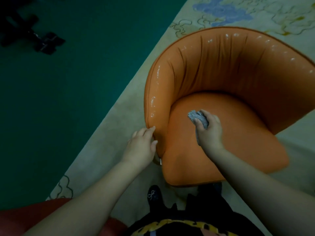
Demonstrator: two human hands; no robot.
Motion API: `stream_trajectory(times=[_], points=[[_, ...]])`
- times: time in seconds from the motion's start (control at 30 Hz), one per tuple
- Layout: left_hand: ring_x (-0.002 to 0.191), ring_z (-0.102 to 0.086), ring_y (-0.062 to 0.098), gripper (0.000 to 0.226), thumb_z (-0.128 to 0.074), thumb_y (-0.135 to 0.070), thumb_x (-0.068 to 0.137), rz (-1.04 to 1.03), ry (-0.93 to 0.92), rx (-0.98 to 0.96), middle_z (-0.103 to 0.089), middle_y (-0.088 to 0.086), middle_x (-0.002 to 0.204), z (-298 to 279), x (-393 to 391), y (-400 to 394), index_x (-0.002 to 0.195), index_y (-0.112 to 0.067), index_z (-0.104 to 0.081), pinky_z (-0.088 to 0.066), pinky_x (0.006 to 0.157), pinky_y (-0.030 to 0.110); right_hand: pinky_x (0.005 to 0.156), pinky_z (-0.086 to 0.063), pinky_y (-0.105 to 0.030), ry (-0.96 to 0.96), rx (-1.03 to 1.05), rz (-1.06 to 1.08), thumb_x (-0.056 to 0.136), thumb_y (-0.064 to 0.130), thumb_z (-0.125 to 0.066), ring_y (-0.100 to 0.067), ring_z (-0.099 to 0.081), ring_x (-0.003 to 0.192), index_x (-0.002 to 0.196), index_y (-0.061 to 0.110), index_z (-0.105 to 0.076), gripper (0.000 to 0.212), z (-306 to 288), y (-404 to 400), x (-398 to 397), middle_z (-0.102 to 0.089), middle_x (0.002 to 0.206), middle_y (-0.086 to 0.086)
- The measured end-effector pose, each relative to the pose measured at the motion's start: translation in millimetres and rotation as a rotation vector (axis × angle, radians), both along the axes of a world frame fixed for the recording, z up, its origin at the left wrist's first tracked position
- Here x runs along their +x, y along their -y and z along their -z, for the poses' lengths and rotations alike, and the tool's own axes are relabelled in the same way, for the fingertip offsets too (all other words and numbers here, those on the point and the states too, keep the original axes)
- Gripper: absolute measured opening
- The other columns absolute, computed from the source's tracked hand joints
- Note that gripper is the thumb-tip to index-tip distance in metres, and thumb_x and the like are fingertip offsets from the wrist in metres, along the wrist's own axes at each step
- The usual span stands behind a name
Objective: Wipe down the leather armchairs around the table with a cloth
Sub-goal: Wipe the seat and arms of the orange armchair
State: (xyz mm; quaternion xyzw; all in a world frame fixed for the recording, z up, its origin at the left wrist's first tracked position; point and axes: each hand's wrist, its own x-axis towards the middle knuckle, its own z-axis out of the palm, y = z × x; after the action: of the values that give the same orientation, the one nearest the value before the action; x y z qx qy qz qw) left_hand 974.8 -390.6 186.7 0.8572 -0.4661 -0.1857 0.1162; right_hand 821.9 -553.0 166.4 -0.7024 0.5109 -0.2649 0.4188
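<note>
Our right hand (208,128) curls its fingers and thumb round a bunched grey cloth (197,117) and holds it down on the seat cushion (230,138) of the orange leather armchair (221,74), toward the cushion's left rear part, near where the seat meets the curved inner wall. A crumpled end of the cloth sticks out ahead of our knuckles, and a little more of it shows under the heel of the hand. Our left hand (142,145) lies with fairly straight, relaxed fingers against the front end of the chair's left arm; the fingertips touch the rounded leather edge and the thumb rests against its inner side, with nothing held in the palm. Both bare forearms reach forward from the bottom of the view. The armchair has a low tub-shaped back that wraps round the seat, its padded rim glossy with small highlights and its inner face gathered in soft vertical creases. It stands on a pale carpet (109,133) with outlined cloud shapes and a blue patch at the far edge, bordered on the left by a dark green area (68,82). Below us we see a black shoe (153,195) with a small bow, dark clothing with a yellow pattern, and a rounded red-brown surface (25,217) at the lower left corner.
</note>
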Motion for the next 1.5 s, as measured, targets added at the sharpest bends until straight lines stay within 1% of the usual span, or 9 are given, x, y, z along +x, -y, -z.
stream_trajectory(times=[0.17,0.33,0.5,0.67,0.87,1.0,1.2,1.33,1.5], points=[[0.125,-0.041,0.029,0.056,-0.049,-0.031,0.098,0.019,0.021,0.027,-0.047,0.009,0.138,-15,29,-5,0.15,-0.017,-0.033,-0.034,0.107,0.037,0.088,-0.032,-0.011,0.019,-0.035,0.012,0.091,0.017,-0.061,-0.001,-0.043,0.101,0.13,0.014,-0.054,0.04,-16,-22,9,-0.05,0.117,0.0],[0.128,-0.039,0.027,0.058,-0.048,-0.035,0.098,-0.002,0.034,0.047,-0.044,0.008,0.141,-25,43,-6,0.151,-0.019,-0.03,-0.034,0.108,0.038,0.093,-0.039,-0.021,0.035,-0.033,-0.035,0.09,0.016,-0.062,-0.005,-0.046,0.101,0.129,0.014,-0.054,0.039,-25,-26,20,-0.051,0.116,-0.002],[0.129,-0.038,0.028,0.057,-0.047,-0.034,0.099,-0.011,0.013,0.053,-0.043,0.009,0.142,-22,59,-2,0.151,-0.018,-0.03,-0.032,0.109,0.037,0.091,-0.039,-0.021,0.028,-0.043,-0.029,0.089,0.017,-0.063,-0.006,-0.047,0.1,0.127,0.016,-0.056,0.038,-19,-28,30,-0.05,0.112,0.001],[0.132,-0.038,0.028,0.057,-0.048,-0.035,0.098,0.003,-0.031,0.038,-0.042,0.009,0.144,-16,97,15,0.151,-0.021,-0.03,-0.031,0.109,0.036,0.087,-0.036,-0.019,-0.007,-0.014,0.06,0.09,0.017,-0.061,-0.006,-0.047,0.098,0.125,0.017,-0.058,0.035,-7,-30,50,-0.048,0.108,0.004],[0.134,-0.037,0.026,0.059,-0.049,-0.036,0.098,0.133,-0.132,0.034,-0.039,0.008,0.147,1,159,52,0.151,-0.021,-0.028,-0.03,0.11,0.035,0.092,-0.042,-0.027,-0.003,0.038,0.286,0.09,0.019,-0.059,-0.009,-0.05,0.101,0.125,0.021,-0.057,0.035,6,-24,100,-0.047,0.109,0.007],[0.136,-0.036,0.022,0.064,-0.049,-0.038,0.098,0.303,-0.173,0.057,-0.036,0.004,0.15,13,194,75,0.153,-0.027,-0.02,-0.03,0.109,0.033,0.093,-0.043,-0.029,-0.007,0.05,0.395,0.09,0.018,-0.061,-0.011,-0.051,0.103,0.124,0.021,-0.058,0.035,18,-31,135,-0.047,0.107,0.007],[0.132,-0.043,0.025,0.079,-0.055,-0.044,0.094,0.475,-0.225,0.125,-0.036,0.007,0.15,32,203,109,0.154,-0.031,-0.005,-0.042,0.105,0.041,0.087,-0.035,-0.014,-0.003,0.101,0.578,0.089,0.018,-0.061,-0.005,-0.05,0.101,0.123,0.024,-0.058,0.035,32,-48,157,-0.048,0.107,0.009],[0.13,-0.045,0.025,0.095,-0.063,-0.047,0.087,0.379,-0.268,0.103,-0.036,0.01,0.148,49,195,128,0.155,-0.021,-0.002,-0.043,0.104,0.044,0.086,-0.033,-0.005,0.036,0.097,0.587,0.089,0.013,-0.061,-0.002,-0.048,0.101,0.125,0.019,-0.058,0.036,41,-49,167,-0.051,0.11,0.005],[0.114,-0.053,0.028,0.113,-0.071,-0.057,0.076,0.351,-0.17,0.13,-0.034,0.009,0.136,67,194,139,0.155,-0.019,0.001,-0.046,0.096,0.039,0.087,-0.027,0.005,0.1,0.132,0.502,0.09,0.006,-0.059,0.008,-0.043,0.1,0.131,0.014,-0.054,0.042,61,-51,184,-0.049,0.113,0.004]])
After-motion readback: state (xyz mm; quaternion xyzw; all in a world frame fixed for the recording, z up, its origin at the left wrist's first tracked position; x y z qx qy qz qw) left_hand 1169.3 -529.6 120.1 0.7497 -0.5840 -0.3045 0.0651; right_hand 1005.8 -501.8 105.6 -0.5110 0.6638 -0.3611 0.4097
